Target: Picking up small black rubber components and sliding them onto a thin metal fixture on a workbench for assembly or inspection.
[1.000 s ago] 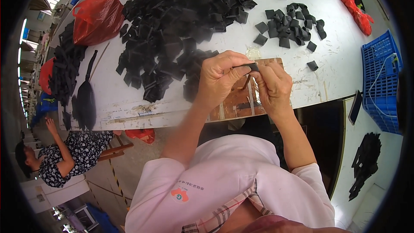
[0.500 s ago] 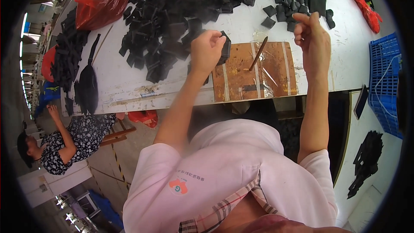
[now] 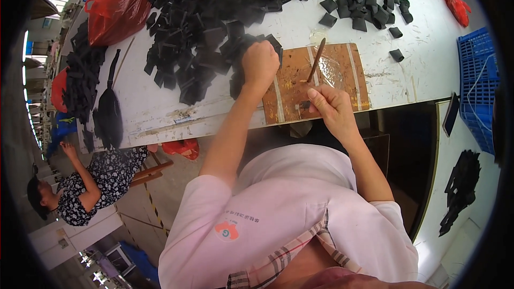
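My left hand (image 3: pixel 261 67) is closed at the near right edge of a big heap of small black fabric pieces (image 3: pixel 211 37). Its fingertips are turned away, so what they hold is hidden. My right hand (image 3: pixel 336 109) is low over a worn brown board (image 3: pixel 289 93), thumb pressed against the curled fingers. Whatever is in that pinch is too small to make out. A short dark patch (image 3: pixel 304 105) on the board lies beside the fingertips. Just beyond the right hand, a thin brown pointed stick (image 3: pixel 317 60) slants up from the board.
Folded black pieces (image 3: pixel 369 2) lie scattered at the far right of the white table (image 3: pixel 150 112). A red plastic bag (image 3: pixel 119 13) and black strips (image 3: pixel 83 75) are at left. A blue crate (image 3: pixel 476 91) stands right. Another person (image 3: pixel 80 182) sits at left.
My right hand has come down and left from beside the scattered pieces to the board. The larger black square there no longer shows, and two loose pieces now lie nearer. My left hand has closed more.
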Motion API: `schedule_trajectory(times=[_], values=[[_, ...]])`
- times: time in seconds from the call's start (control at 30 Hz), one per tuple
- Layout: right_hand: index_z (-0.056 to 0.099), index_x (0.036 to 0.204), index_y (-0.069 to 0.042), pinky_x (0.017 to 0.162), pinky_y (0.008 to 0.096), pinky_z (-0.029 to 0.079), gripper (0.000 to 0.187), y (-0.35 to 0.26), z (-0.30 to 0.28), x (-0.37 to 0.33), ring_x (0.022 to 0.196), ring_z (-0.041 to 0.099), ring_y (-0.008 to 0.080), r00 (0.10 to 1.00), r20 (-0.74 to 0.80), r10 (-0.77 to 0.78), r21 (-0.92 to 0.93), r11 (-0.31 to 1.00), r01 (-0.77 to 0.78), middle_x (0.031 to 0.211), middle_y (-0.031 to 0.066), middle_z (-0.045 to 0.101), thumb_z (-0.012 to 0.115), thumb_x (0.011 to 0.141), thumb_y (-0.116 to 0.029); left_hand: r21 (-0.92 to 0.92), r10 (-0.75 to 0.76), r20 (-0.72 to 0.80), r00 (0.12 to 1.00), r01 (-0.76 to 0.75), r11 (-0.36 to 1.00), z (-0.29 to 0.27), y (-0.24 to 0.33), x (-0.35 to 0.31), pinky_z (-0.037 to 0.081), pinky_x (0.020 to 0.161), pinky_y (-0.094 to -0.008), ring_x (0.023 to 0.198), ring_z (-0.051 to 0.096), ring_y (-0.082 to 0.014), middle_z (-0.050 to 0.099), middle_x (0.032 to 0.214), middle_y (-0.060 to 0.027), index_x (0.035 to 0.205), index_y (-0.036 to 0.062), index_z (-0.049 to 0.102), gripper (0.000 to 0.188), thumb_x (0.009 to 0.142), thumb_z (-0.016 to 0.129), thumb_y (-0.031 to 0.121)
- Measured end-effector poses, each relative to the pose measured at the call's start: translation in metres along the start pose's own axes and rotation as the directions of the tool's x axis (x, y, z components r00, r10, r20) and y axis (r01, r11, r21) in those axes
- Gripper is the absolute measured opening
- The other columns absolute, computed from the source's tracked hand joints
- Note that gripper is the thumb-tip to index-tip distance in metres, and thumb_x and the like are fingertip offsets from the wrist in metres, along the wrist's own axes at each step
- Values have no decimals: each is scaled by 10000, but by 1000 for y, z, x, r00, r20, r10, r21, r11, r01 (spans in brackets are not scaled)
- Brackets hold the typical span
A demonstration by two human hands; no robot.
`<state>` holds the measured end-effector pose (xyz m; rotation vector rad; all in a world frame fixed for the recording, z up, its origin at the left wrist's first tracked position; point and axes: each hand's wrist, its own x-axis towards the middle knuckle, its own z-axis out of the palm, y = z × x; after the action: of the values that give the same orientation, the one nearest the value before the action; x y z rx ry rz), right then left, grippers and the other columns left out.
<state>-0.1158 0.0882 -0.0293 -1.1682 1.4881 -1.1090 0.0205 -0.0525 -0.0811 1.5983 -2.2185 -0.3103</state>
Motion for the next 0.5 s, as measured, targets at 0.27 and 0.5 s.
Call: schedule_trajectory(times=[0.27, 0.5], values=[[585, 723, 23, 447, 243, 387, 199, -4, 12, 8, 454, 488, 102, 998, 31, -62, -57, 996, 64, 507, 62, 529, 537, 816, -146, -95, -65, -6, 998, 64, 993, 10, 12, 3, 470, 578, -388, 662, 598, -318, 596, 673, -165, 694, 13, 569, 222, 713, 623, 228], [587, 733, 23, 457, 262, 402, 187, -3, 8, 2, 458, 509, 125, 999, 34, -29, -74, 997, 32, 530, 73, 552, 537, 813, -138, -9, -11, 179, 984, 13, 1000, 9, 3, 15, 501, 594, -380, 659, 613, -326, 610, 719, -197, 768, -45, 576, 228, 712, 609, 173]])
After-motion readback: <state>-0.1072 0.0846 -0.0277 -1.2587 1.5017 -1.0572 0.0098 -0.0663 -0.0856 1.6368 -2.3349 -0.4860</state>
